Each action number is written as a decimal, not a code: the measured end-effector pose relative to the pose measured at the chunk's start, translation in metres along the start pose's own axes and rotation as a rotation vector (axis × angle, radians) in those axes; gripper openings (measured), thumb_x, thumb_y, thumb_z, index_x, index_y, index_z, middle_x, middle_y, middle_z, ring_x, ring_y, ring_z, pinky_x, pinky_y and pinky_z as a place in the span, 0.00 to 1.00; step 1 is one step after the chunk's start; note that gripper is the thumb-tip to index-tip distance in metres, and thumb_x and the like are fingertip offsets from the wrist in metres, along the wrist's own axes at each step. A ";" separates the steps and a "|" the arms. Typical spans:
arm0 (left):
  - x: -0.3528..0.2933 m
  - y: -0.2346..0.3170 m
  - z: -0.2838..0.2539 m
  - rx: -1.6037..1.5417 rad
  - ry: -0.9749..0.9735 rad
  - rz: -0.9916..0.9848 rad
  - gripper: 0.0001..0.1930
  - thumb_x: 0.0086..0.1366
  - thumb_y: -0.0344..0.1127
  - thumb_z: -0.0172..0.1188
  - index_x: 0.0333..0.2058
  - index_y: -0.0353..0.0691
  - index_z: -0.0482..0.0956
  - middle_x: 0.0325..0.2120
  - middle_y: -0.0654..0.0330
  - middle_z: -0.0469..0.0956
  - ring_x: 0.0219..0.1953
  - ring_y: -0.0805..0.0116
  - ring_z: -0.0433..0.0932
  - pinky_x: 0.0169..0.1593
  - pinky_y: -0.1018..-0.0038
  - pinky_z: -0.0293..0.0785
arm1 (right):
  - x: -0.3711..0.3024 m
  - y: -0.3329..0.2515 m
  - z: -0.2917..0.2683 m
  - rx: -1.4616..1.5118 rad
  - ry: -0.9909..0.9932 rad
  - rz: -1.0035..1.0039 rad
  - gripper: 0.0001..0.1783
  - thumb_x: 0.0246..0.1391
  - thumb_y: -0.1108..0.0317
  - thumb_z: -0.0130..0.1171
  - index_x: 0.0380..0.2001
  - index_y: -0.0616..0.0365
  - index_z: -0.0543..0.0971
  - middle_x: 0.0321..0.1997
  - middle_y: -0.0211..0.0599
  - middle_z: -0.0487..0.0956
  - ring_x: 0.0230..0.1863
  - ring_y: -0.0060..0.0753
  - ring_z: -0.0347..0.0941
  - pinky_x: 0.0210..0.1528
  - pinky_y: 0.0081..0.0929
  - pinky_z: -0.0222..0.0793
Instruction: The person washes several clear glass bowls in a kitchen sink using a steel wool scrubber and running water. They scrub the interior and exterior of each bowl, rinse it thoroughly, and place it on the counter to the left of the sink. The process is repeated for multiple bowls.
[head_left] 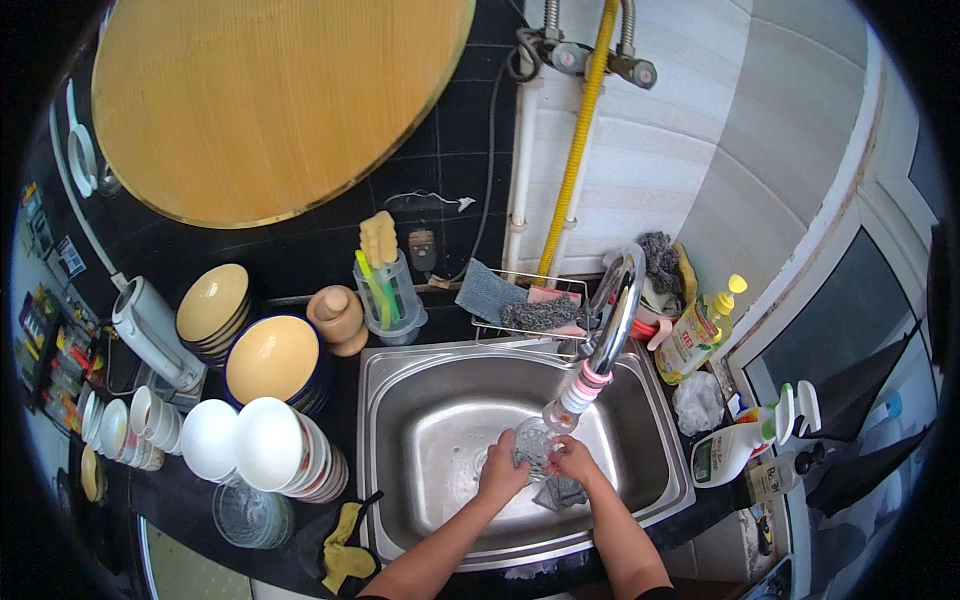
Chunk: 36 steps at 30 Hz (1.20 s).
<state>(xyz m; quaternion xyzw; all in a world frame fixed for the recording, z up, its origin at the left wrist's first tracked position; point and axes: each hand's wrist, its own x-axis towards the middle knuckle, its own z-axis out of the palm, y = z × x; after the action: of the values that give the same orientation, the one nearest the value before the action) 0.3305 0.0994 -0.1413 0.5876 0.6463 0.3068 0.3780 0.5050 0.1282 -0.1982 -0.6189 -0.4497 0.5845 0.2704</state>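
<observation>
Over the stainless-steel sink (425,400), a clear glass bowl (533,443) is held just beneath the end of the tap (567,402). My left hand (502,470) grips the bowl's left side, fingers wrapped about its edge. On the opposite side, my right hand (573,460) has its fingers curled at the rim; some fingertips are hard to make out. A wet grey cloth (560,493) lies on the sink floor below the bowl, close to my right hand. Part of the bowl is hidden by my hands and the tap.
Left of the sink stand stacked white bowls (270,445), glass bowls (252,512), yellow-lined bowls (272,358) and yellow-black gloves (345,545). A wire rack (530,320) with scrubbers sits behind. Detergent (690,340) and a spray bottle (722,455) stand right.
</observation>
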 end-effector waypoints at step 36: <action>-0.095 0.138 -0.247 0.667 0.255 0.655 0.31 0.47 0.25 0.47 0.54 0.37 0.57 0.40 0.51 0.69 0.37 0.59 0.69 0.42 0.71 0.65 | -0.117 -0.187 0.092 -0.079 0.174 -0.760 0.14 0.49 0.77 0.47 0.41 0.64 0.72 0.33 0.45 0.77 0.33 0.33 0.75 0.36 0.24 0.68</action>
<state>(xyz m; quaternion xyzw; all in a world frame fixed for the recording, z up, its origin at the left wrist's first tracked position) 0.1960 0.0336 0.1165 0.8069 0.5318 0.2552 -0.0297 0.3817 0.0932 0.0033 -0.4655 -0.6445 0.3703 0.4805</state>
